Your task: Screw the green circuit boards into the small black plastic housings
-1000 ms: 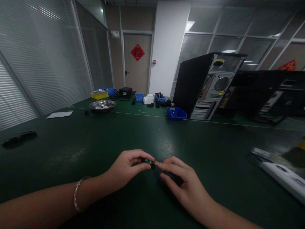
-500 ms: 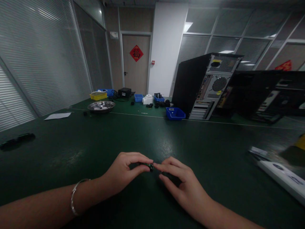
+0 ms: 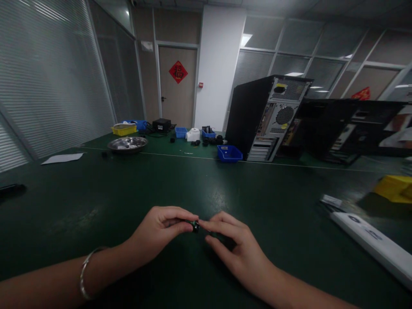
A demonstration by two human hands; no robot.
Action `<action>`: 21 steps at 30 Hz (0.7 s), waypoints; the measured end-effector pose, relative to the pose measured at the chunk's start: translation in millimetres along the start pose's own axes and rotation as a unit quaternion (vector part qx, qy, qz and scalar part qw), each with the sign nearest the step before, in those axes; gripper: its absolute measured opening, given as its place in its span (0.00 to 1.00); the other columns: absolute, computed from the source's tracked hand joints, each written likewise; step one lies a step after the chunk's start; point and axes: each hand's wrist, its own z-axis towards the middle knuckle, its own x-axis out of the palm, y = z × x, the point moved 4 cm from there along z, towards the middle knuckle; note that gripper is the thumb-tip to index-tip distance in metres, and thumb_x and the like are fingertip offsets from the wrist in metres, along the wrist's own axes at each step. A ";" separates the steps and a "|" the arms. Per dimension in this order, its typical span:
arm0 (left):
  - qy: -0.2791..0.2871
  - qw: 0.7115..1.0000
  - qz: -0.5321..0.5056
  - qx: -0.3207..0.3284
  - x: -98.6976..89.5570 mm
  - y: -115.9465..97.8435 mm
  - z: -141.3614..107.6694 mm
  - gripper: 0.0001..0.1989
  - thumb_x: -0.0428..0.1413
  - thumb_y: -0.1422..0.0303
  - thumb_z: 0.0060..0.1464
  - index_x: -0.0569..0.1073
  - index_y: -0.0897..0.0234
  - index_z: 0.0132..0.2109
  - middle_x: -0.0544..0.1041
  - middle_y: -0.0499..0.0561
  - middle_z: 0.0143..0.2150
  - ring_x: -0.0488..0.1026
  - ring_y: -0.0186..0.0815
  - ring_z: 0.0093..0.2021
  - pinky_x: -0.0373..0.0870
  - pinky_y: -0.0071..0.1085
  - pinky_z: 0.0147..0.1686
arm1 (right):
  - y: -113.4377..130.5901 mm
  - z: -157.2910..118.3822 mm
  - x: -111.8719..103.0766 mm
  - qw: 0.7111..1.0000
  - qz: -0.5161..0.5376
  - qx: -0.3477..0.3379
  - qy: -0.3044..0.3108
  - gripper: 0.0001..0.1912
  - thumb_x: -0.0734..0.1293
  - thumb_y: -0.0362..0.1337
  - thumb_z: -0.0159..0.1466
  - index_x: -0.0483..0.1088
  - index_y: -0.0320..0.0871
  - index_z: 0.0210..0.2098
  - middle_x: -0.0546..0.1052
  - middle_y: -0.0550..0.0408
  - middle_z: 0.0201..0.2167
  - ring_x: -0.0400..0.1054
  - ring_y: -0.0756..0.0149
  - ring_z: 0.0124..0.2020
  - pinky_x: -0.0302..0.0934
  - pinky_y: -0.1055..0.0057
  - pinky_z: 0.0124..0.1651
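The left hand reaches toward 2 o'clock, its thumb and forefinger tips pinching the small part, whose exposed end faces roughly 4 o'clock; fingers hide its long axis. The right hand points to 10 o'clock, forefinger just beside that end; whether it grips anything, I cannot tell.

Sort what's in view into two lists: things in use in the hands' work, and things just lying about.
In use:
- small green-and-black part, pinched in the left hand
- right hand, index fingertip close at the part; any tool there is too dark to tell

Apparently just lying about:
- metal bowl
- blue tray
- computer case
- paper
- white box
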 end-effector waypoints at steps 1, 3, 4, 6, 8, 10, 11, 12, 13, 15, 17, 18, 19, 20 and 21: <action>-0.003 1.000 -0.016 -0.016 0.5 0.7 0.5 0.09 0.63 0.74 0.48 0.81 0.60 0.39 0.82 0.49 0.40 0.78 0.38 0.42 0.74 0.30 0.44 | 0.0 0.3 -0.3 1.000 0.003 0.000 -0.002 0.20 0.65 0.28 0.65 0.71 0.51 0.55 0.73 0.54 0.39 0.69 0.66 0.40 0.64 0.70 0.41; -0.006 0.998 -0.045 -0.043 1.7 1.5 1.0 0.10 0.63 0.73 0.47 0.81 0.61 0.40 0.82 0.49 0.40 0.79 0.38 0.42 0.75 0.31 0.44 | 0.2 1.1 -0.7 1.000 0.014 -0.001 -0.006 0.20 0.65 0.28 0.65 0.71 0.51 0.55 0.73 0.54 0.39 0.70 0.66 0.40 0.64 0.70 0.41; -0.007 0.997 -0.054 -0.051 2.3 1.6 1.1 0.10 0.63 0.73 0.47 0.81 0.62 0.40 0.83 0.50 0.40 0.79 0.38 0.42 0.74 0.31 0.44 | 0.5 1.5 -0.8 1.000 0.019 -0.002 -0.008 0.21 0.66 0.28 0.65 0.71 0.51 0.55 0.73 0.54 0.39 0.70 0.66 0.40 0.64 0.70 0.42; -0.007 0.996 -0.062 -0.058 3.0 1.4 1.0 0.10 0.63 0.73 0.46 0.81 0.63 0.40 0.83 0.50 0.39 0.79 0.38 0.42 0.74 0.33 0.45 | 1.4 2.0 -1.1 1.000 0.025 -0.006 -0.012 0.21 0.66 0.28 0.64 0.71 0.51 0.55 0.73 0.54 0.40 0.70 0.66 0.40 0.64 0.69 0.42; -0.004 0.996 -0.065 -0.054 3.3 0.9 1.1 0.10 0.63 0.73 0.47 0.80 0.64 0.40 0.82 0.51 0.40 0.79 0.39 0.42 0.74 0.35 0.46 | 2.2 2.0 -1.0 1.000 0.024 -0.006 -0.010 0.21 0.65 0.27 0.64 0.71 0.50 0.55 0.74 0.53 0.40 0.70 0.65 0.40 0.65 0.69 0.43; 0.001 0.997 -0.066 -0.044 2.9 0.8 1.6 0.10 0.63 0.73 0.48 0.80 0.65 0.40 0.82 0.51 0.40 0.78 0.39 0.42 0.73 0.36 0.47 | 2.9 1.7 -0.9 1.000 0.021 -0.007 -0.010 0.21 0.65 0.27 0.65 0.71 0.50 0.55 0.74 0.53 0.40 0.70 0.65 0.40 0.65 0.69 0.42; 0.004 0.997 -0.066 -0.041 2.5 1.0 1.9 0.10 0.62 0.73 0.49 0.79 0.65 0.41 0.82 0.52 0.41 0.78 0.39 0.43 0.73 0.36 0.47 | 3.0 1.5 -0.9 1.000 0.020 -0.006 -0.010 0.21 0.65 0.27 0.65 0.71 0.50 0.55 0.74 0.53 0.40 0.70 0.64 0.40 0.65 0.68 0.42; 0.006 0.997 -0.064 -0.038 2.0 1.3 2.3 0.10 0.62 0.72 0.50 0.79 0.66 0.41 0.81 0.52 0.41 0.77 0.38 0.43 0.73 0.35 0.46 | 2.9 1.4 -1.1 1.000 0.020 -0.004 -0.012 0.20 0.65 0.27 0.65 0.71 0.50 0.55 0.74 0.53 0.40 0.70 0.64 0.40 0.65 0.68 0.42; 0.012 0.997 -0.061 -0.038 1.7 1.6 2.5 0.10 0.61 0.72 0.51 0.78 0.66 0.42 0.81 0.52 0.41 0.77 0.38 0.43 0.73 0.35 0.45 | 2.6 1.3 -1.5 1.000 0.020 -0.002 -0.017 0.20 0.65 0.27 0.65 0.71 0.50 0.54 0.74 0.53 0.40 0.70 0.64 0.40 0.65 0.68 0.42; 0.036 0.998 -0.040 -0.039 2.0 1.3 2.1 0.09 0.59 0.70 0.54 0.77 0.66 0.43 0.80 0.53 0.41 0.76 0.38 0.42 0.73 0.34 0.42 | 1.6 1.5 -2.7 0.999 0.020 0.003 -0.029 0.19 0.65 0.28 0.65 0.72 0.49 0.53 0.75 0.52 0.39 0.70 0.63 0.40 0.65 0.67 0.42; 0.082 0.996 0.030 -0.018 4.5 -2.3 0.4 0.08 0.56 0.70 0.57 0.76 0.66 0.43 0.78 0.52 0.40 0.75 0.37 0.40 0.72 0.33 0.40 | -0.1 2.1 -4.0 0.999 0.022 0.006 -0.044 0.18 0.65 0.28 0.64 0.73 0.49 0.52 0.75 0.52 0.39 0.70 0.63 0.40 0.65 0.67 0.42; 0.114 0.990 0.083 0.006 6.8 -5.4 -1.0 0.08 0.55 0.69 0.59 0.77 0.65 0.43 0.78 0.52 0.39 0.75 0.36 0.39 0.71 0.33 0.40 | -1.2 2.4 -4.4 0.999 0.023 0.009 -0.049 0.18 0.66 0.28 0.64 0.73 0.48 0.52 0.75 0.52 0.39 0.70 0.63 0.40 0.65 0.67 0.42; 0.145 0.979 0.137 0.038 9.6 -9.1 -2.9 0.08 0.54 0.69 0.60 0.77 0.64 0.42 0.77 0.52 0.38 0.74 0.36 0.39 0.70 0.33 0.41 | -2.4 2.7 -4.5 0.998 0.025 0.011 -0.051 0.18 0.66 0.28 0.64 0.73 0.48 0.51 0.75 0.52 0.39 0.70 0.63 0.40 0.65 0.67 0.42; 0.175 0.964 0.185 0.072 12.6 -12.7 -5.0 0.08 0.52 0.70 0.61 0.77 0.63 0.42 0.77 0.52 0.38 0.73 0.36 0.40 0.69 0.33 0.43 | -3.6 3.0 -4.6 0.998 0.027 0.013 -0.055 0.17 0.66 0.28 0.64 0.74 0.48 0.51 0.75 0.52 0.38 0.70 0.63 0.40 0.65 0.67 0.42; 0.201 0.949 0.220 0.102 15.6 -15.9 -7.1 0.09 0.51 0.71 0.62 0.76 0.63 0.43 0.77 0.52 0.38 0.72 0.36 0.41 0.68 0.33 0.45 | -4.7 3.3 -4.5 0.998 0.028 0.014 -0.057 0.17 0.66 0.28 0.64 0.74 0.47 0.51 0.75 0.53 0.38 0.70 0.63 0.39 0.65 0.67 0.41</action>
